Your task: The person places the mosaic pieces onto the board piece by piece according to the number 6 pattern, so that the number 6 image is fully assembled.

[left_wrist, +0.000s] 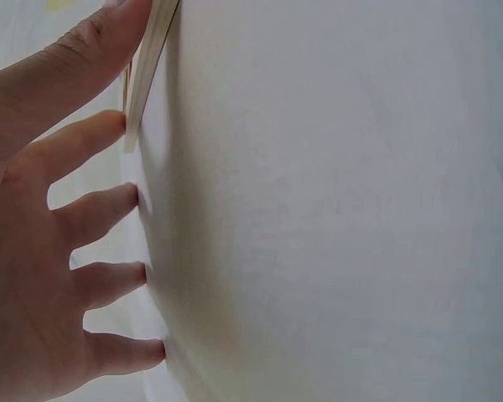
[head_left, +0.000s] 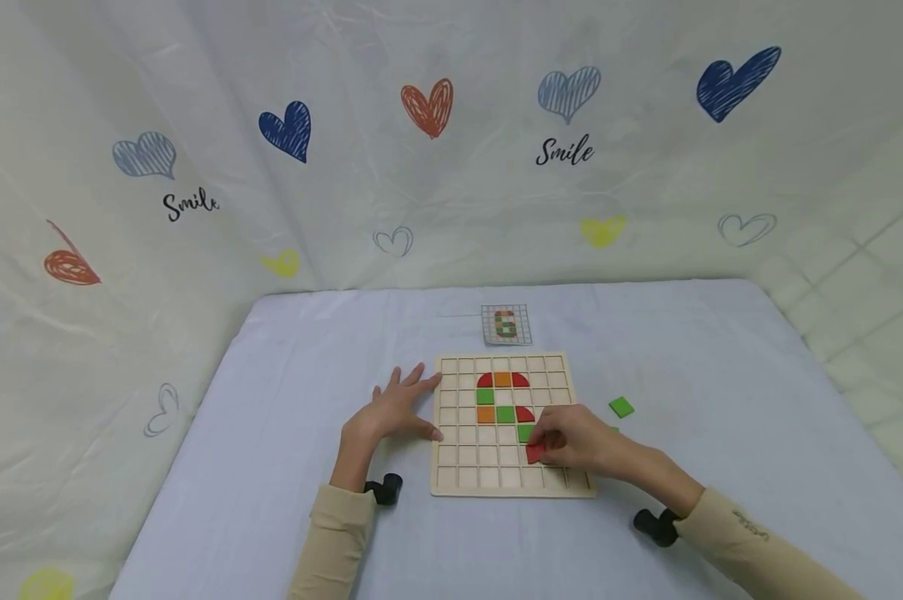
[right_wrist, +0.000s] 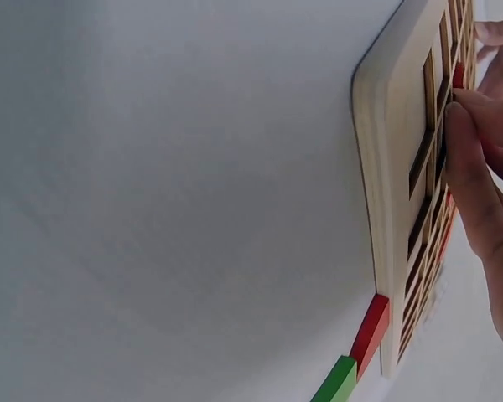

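Head view: the thumb and fingers of your right hand [head_left: 582, 437] pinched a red piece [head_left: 534, 453] over the wooden grid board [head_left: 459, 477], just nearside of a green tile [head_left: 524, 433]. Your left hand [head_left: 391, 409], fingers spread, touched the board's left edge. Seating likely required squaring the piece to its cell and checking the pattern card [head_left: 506, 324] beyond.

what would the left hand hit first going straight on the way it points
Likely the wooden grid board, at its left edge: the left hand has its thumb and index fingertip right by it, though contact is hard to judge.
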Motion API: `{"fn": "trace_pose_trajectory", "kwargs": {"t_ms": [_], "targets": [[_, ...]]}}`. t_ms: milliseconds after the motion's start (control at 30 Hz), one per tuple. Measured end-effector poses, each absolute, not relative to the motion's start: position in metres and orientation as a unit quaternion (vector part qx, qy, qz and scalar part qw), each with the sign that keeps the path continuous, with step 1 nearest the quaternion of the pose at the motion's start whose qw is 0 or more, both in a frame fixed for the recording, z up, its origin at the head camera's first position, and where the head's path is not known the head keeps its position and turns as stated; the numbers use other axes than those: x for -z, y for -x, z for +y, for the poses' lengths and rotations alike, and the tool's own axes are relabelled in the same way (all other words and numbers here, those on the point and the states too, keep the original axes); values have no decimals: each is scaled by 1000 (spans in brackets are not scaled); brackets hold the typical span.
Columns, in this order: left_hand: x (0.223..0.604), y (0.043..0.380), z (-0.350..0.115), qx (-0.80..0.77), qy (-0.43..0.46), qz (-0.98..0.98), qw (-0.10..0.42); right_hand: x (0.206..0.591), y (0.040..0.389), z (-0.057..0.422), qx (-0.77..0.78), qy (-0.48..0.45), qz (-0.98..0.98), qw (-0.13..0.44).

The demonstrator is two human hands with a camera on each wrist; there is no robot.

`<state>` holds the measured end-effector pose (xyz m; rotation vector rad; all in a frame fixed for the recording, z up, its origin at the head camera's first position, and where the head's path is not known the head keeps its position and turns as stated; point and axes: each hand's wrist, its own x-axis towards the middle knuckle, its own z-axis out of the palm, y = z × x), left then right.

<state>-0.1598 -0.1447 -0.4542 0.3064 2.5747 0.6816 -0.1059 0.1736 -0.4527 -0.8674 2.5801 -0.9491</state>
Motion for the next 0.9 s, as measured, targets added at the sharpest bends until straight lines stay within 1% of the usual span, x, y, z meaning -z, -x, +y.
{"fn": "trace_pose_trajectory", "kwargs": {"t_ms": [367,567,900], "targets": [[455,161,-145,-244,-111,936,227,457,107,163,306,319,891,105],[454,160,-145,-241,-110,937,228,457,105,166,323,326,884,94],[455,161,-144,-241,-111,937,227,449,102,194,349,271,892,99]]}}
